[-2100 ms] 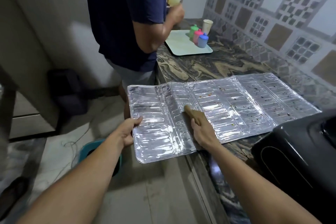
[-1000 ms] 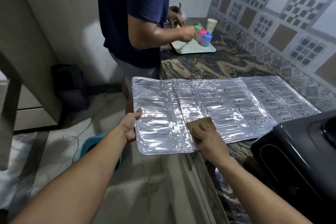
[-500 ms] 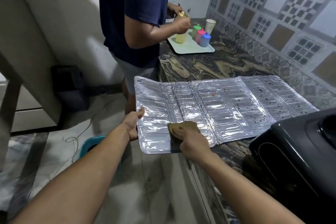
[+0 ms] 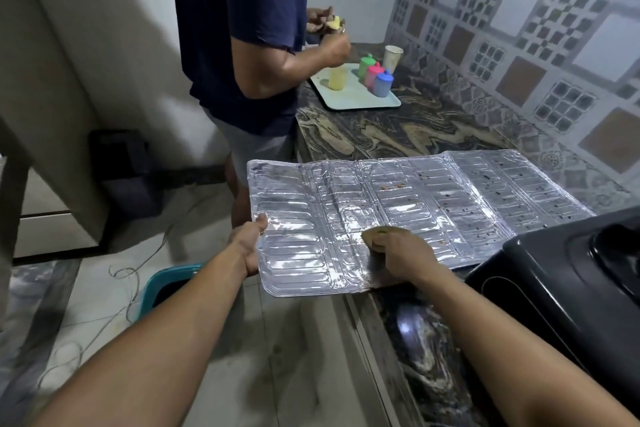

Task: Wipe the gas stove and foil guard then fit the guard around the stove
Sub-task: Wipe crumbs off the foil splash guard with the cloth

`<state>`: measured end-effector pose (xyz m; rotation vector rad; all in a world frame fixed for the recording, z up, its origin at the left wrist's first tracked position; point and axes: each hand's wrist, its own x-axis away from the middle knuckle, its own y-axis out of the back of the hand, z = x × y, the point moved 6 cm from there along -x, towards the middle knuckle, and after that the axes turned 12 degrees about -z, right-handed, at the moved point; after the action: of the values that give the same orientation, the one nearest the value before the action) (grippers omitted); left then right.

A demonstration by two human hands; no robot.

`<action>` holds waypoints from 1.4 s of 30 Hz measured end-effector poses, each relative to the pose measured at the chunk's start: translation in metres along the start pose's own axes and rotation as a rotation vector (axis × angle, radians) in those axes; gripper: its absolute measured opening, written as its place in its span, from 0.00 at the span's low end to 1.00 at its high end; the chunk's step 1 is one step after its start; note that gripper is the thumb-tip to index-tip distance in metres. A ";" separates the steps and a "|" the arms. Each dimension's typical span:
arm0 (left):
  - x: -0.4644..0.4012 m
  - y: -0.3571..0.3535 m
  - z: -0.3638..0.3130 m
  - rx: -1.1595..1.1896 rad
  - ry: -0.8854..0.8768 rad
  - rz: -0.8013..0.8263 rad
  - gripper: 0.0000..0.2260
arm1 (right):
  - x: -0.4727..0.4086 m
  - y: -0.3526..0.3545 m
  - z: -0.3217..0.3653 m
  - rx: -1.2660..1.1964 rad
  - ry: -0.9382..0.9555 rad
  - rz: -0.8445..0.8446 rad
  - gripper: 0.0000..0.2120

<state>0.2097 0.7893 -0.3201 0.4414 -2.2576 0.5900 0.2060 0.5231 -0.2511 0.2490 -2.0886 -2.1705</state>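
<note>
The silver foil guard [image 4: 398, 204] lies unfolded flat on the marble counter [image 4: 398, 132], its left end sticking out past the counter's edge. Small food specks dot its right panels. My left hand [image 4: 247, 243] grips that overhanging left edge, thumb on top. My right hand [image 4: 403, 256] presses a brownish wiping pad [image 4: 375, 232] onto the guard near its front edge, fingers curled over the pad. The black gas stove [image 4: 561, 284] sits at the right, partly cut off by the frame.
Another person in a dark blue shirt [image 4: 242, 28] stands at the counter's far end, handling something over a white tray [image 4: 353, 97] of coloured cups. A teal bin [image 4: 166, 288] and loose wires lie on the floor below. A tiled wall backs the counter.
My right hand has drawn the pad from mid-guard toward the front edge, left, then back rightward. My left hand keeps its hold. The other person set a yellow cup on the tray.
</note>
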 end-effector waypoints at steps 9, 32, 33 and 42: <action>0.003 -0.002 -0.008 -0.035 -0.057 -0.038 0.19 | 0.002 0.013 -0.025 -0.055 -0.039 0.304 0.17; 0.016 -0.013 -0.007 -0.023 0.004 0.150 0.23 | -0.022 -0.009 0.012 -0.291 0.163 -0.182 0.25; 0.017 -0.013 -0.006 -0.019 0.009 0.158 0.24 | -0.020 -0.023 0.015 -0.212 0.218 -0.095 0.28; 0.016 -0.009 -0.006 0.008 0.024 0.152 0.23 | -0.042 -0.066 0.027 -0.112 -0.035 0.012 0.31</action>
<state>0.2071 0.7828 -0.3014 0.2672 -2.2803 0.6785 0.2437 0.5607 -0.3141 0.1887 -1.9719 -2.2920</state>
